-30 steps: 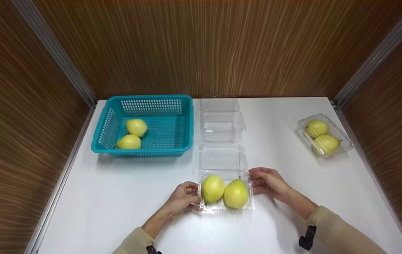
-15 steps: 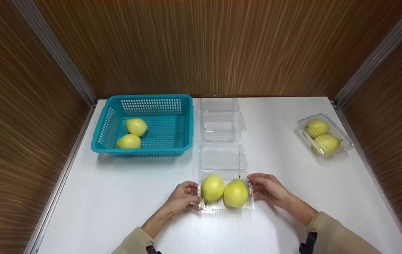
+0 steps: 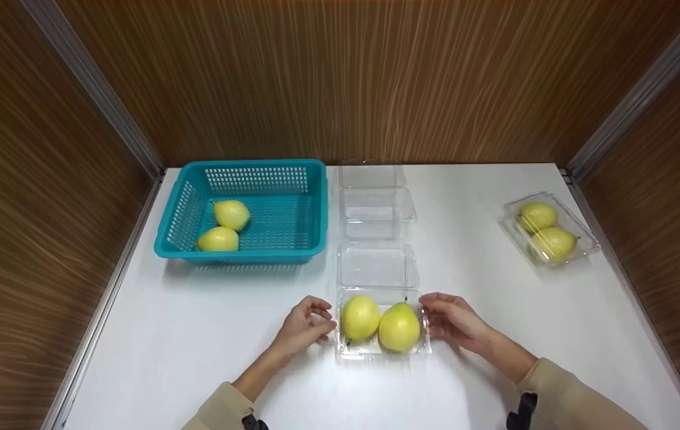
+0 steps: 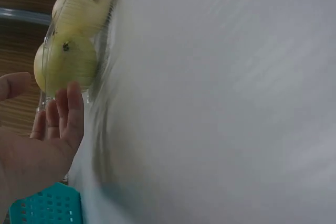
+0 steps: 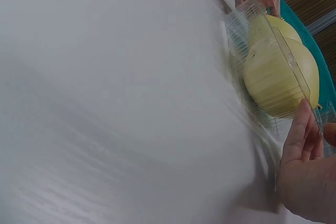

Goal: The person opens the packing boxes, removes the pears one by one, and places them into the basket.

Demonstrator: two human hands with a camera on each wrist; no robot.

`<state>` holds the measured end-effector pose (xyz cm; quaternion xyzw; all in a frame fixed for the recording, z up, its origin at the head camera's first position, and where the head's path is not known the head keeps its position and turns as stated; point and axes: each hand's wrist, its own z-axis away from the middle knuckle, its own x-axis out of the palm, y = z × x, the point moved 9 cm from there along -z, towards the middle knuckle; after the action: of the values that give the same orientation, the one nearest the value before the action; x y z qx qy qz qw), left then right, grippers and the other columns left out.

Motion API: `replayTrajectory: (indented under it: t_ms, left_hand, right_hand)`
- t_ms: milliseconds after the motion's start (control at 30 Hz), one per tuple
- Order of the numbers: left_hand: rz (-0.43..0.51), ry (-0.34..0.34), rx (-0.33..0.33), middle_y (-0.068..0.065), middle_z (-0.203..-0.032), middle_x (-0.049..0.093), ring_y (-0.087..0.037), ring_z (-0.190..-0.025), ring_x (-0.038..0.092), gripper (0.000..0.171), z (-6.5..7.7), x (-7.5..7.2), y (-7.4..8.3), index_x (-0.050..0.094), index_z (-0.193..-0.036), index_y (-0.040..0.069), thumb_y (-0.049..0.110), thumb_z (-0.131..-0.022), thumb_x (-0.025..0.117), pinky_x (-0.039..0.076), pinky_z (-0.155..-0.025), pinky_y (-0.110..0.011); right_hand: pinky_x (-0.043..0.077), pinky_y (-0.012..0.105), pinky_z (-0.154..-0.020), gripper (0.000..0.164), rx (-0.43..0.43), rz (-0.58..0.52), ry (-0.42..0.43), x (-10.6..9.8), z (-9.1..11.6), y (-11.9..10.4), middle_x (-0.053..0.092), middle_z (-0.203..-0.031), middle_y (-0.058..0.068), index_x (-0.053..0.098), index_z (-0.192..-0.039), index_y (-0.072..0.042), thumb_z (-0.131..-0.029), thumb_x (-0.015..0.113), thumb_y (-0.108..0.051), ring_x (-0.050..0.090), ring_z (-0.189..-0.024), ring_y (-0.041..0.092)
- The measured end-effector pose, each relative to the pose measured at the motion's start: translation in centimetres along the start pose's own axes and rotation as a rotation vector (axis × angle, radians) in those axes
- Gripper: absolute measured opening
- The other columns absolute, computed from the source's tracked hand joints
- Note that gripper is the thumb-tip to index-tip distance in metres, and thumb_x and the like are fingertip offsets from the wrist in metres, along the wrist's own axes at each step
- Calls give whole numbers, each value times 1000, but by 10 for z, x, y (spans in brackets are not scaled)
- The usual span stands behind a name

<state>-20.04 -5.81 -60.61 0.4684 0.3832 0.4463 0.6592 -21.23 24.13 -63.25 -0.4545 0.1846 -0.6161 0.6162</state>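
An open clear plastic clamshell container [image 3: 378, 266] lies in front of me in the head view, its lid folded back. Two yellow-green pears, the left one [image 3: 360, 319] and the right one [image 3: 399, 328], sit side by side in its base. My left hand [image 3: 299, 329] is just left of the base; in the left wrist view its thumb is spread from the fingers [image 4: 73, 109], which are close to the container's end wall. At the opposite side my right hand [image 3: 456, 321] pinches the rim between thumb and fingers [image 5: 298, 132].
A teal basket [image 3: 317, 239] with two pears stands at the back left. More empty clear containers [image 3: 375, 206] lie behind the open one. At the far right sits a closed container [image 3: 528, 242] with two pears. Wood-grain panels [image 3: 340, 83] border the white table [image 3: 226, 322].
My left hand has drawn slightly left and away from the container's rim. The right hand shifted a little down along the right side, then stayed. Container and pears have hardly moved.
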Motion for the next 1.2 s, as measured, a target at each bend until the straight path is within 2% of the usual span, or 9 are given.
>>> replayTrajectory:
  t_ms: [67,133,300,400,467,567,800,1000,1200]
  left_hand:
    - [-129,20,67,-13,-111,65,-16,-86,66,39,0,-5,12,59,-124,0,16,-91,74,59,-79,-28]
    - [-254,16,142,-14,-115,67,-19,-93,66,38,1,-6,24,61,-124,3,18,-92,75,58,-86,-32]
    - [-546,-47,325,-13,-127,68,-31,-113,67,42,6,0,51,63,-129,5,21,-92,77,56,-101,-49]
    - [-705,-82,388,-9,-133,67,-30,-124,64,49,8,7,61,62,-134,8,27,-92,78,56,-105,-50]
    - [-793,-105,408,-4,-135,67,-26,-128,62,51,8,13,66,63,-135,11,32,-92,77,56,-107,-47]
    - [-891,-147,448,-3,-137,66,-23,-130,61,51,8,21,73,63,-137,13,33,-92,77,55,-110,-45]
    - [-1138,-218,614,-6,-143,61,-23,-134,57,59,9,41,85,60,-140,14,39,-90,78,55,-111,-42]
    - [-1259,-275,634,-7,-150,55,-23,-138,54,64,4,55,83,56,-144,17,44,-90,78,54,-111,-40]
    - [-1303,-308,640,-7,-151,53,-23,-138,53,69,1,66,77,54,-147,16,48,-91,78,54,-112,-37]
  right_hand:
    - [61,20,-60,9,-1,0,8,-1,0,0,67,-81,-5,66,-109,-7,-105,61,-13,65,-63,6]
    - [61,20,-60,9,-1,3,4,-1,1,-1,67,-81,-5,66,-110,-7,-105,61,-13,65,-63,6]
    - [61,20,-61,9,-3,4,-10,0,1,-1,67,-82,-5,65,-110,-7,-105,61,-14,65,-64,6]
    - [61,19,-61,10,-4,3,-10,0,1,-2,68,-83,-5,65,-110,-7,-105,61,-14,65,-64,6]
    - [61,20,-62,10,-8,4,-9,0,1,-2,68,-84,-5,65,-111,-7,-105,60,-13,65,-65,6]
    - [62,20,-62,9,-12,3,-11,0,2,-2,68,-84,-5,65,-110,-7,-105,60,-13,65,-65,6]
    - [61,19,-61,9,-19,13,-11,1,2,-2,69,-83,-5,65,-110,-7,-105,61,-13,65,-66,6]
    - [60,19,-61,10,-25,46,2,0,1,-3,69,-83,-6,66,-110,-7,-105,62,-15,64,-66,5]
    - [60,18,-61,11,-24,55,8,0,0,-3,68,-83,-6,65,-111,-6,-105,61,-15,64,-66,5]
